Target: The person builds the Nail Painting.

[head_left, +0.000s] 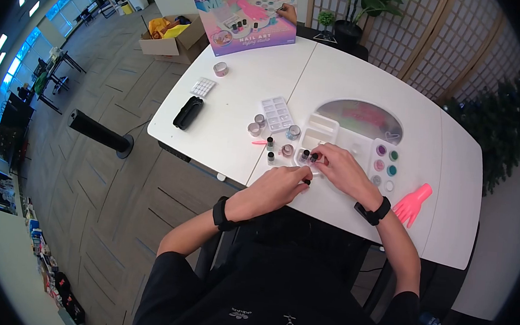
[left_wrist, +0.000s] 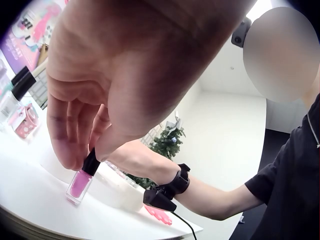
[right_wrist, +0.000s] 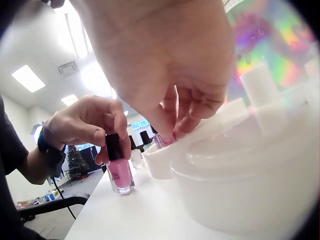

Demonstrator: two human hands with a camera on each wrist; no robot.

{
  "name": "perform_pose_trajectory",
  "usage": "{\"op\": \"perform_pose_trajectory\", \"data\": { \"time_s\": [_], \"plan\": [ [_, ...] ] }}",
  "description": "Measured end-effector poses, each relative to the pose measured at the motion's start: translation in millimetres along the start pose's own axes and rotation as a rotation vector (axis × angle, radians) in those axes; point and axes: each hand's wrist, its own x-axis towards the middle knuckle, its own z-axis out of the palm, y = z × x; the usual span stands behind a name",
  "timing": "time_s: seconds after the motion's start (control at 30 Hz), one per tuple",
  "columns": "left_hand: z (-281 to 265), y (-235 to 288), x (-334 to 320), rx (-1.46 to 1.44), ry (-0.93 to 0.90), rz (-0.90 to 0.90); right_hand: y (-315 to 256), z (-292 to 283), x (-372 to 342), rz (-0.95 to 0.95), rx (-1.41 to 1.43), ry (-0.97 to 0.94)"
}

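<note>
My left hand (head_left: 283, 181) pinches the black cap of a pink nail polish bottle (left_wrist: 80, 186) at the near side of the table. In the right wrist view this bottle is upright, its base right at the white tabletop. My right hand (head_left: 340, 167) is over the front of the white nail station (right_wrist: 215, 200), fingertips around a small pink nail polish bottle (right_wrist: 161, 141) at its rim. That bottle is partly hidden by the fingers and the rim. Another black-capped bottle (head_left: 305, 154) stands just left of the right fingertips.
Left of the station are two bottles with black caps (head_left: 270, 142), several small jars (head_left: 254, 129) and a compartment tray (head_left: 277, 114). To the right lie a palette of coloured pots (head_left: 387, 150) and a pink plastic hand (head_left: 412, 205). Farther off stand a black case (head_left: 189, 113) and a box (head_left: 247, 18).
</note>
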Motion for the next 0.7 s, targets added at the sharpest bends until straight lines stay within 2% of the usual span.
{"op": "perform_pose_trajectory", "data": {
  "time_s": [0.3, 0.7],
  "plan": [
    [3.0, 4.3, -0.9, -0.013, -0.007, 0.018, -2.5, 7.9, -1.6, -0.067, -0.109, 0.045],
    [11.6, 10.4, 7.8, -0.049, 0.022, 0.091, -9.7, -6.2, -13.5, -0.047, -0.014, 0.126]
  ]
}}
